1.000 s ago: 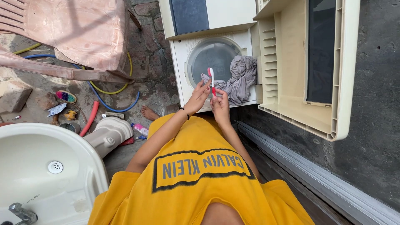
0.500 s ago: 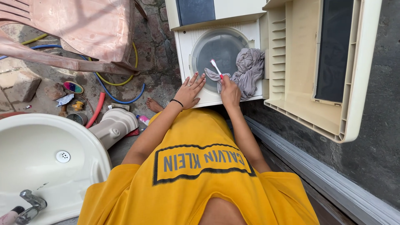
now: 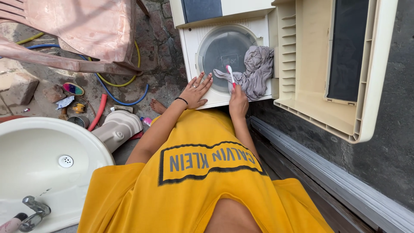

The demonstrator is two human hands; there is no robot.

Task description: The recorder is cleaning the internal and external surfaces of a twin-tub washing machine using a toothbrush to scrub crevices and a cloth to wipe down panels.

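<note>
Right hand grips red-and-white toothbrush, bristles on grey cloth draped at washing machine lid edge. Left hand spread flat, empty, on the lid. Scrubbing looks under way; cloth not yet removed
</note>
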